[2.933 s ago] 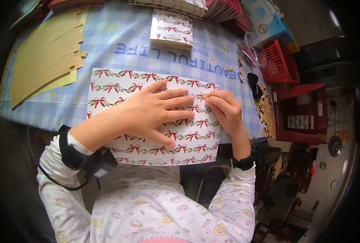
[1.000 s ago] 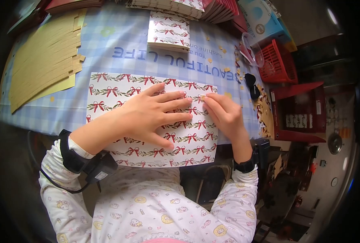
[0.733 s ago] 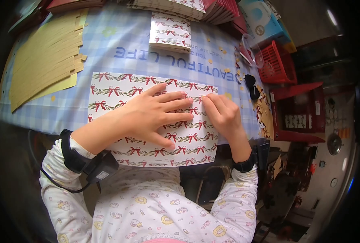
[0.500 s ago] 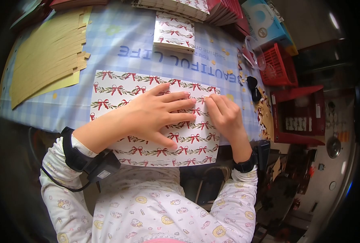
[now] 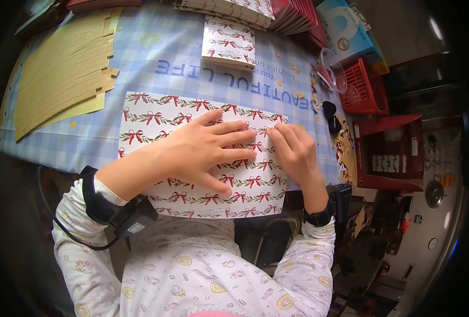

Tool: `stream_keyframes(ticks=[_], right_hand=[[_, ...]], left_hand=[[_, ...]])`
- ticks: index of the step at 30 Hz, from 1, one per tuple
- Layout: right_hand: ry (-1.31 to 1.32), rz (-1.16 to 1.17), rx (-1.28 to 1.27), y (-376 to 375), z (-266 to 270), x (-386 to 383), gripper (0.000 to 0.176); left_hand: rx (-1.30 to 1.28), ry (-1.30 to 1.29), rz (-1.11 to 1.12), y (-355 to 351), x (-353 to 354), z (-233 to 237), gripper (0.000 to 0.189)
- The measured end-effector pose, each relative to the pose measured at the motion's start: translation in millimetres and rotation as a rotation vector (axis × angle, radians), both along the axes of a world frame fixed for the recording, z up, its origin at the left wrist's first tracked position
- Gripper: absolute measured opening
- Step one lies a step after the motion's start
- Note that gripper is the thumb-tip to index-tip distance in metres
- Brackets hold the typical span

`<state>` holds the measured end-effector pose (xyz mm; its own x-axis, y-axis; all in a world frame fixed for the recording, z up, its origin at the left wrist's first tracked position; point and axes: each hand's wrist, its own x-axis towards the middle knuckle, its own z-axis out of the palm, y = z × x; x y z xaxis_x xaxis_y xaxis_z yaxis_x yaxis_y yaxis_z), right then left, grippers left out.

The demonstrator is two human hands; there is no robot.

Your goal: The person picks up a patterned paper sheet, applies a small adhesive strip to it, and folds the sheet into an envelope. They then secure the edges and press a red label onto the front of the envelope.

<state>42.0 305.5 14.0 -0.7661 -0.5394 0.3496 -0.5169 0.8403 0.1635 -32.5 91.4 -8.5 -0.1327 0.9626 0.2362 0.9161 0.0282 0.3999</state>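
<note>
Sheet (image 5: 255, 195) lies on the bench (image 5: 134, 74), long axis left to right. Left hand (image 5: 200, 148) rests flat across its middle, fingers spread, gripping nothing; right hand (image 5: 296, 149), nearer the right edge, has fingers pinched together, though whether they hold anything I cannot tell.

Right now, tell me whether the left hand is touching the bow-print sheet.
Touching: the head view shows the left hand lying palm down, fingers spread flat on the sheet, with no gap beneath the fingertips.
</note>
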Motion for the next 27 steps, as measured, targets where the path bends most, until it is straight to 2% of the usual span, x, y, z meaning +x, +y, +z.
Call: stream_keyframes(ticks=[11,27], right_hand=[[0.048,-0.065,-0.188,-1.4,-7.6,3.8,0.02],[0.041,-0.021,0.016,-3.7,-3.1,-0.3,0.023]], left_hand=[[-0.023,0.006,-0.003,-0.1,-0.1,2.8,0.063],[0.002,0.002,-0.003,0.1,-0.2,0.6,0.062]])
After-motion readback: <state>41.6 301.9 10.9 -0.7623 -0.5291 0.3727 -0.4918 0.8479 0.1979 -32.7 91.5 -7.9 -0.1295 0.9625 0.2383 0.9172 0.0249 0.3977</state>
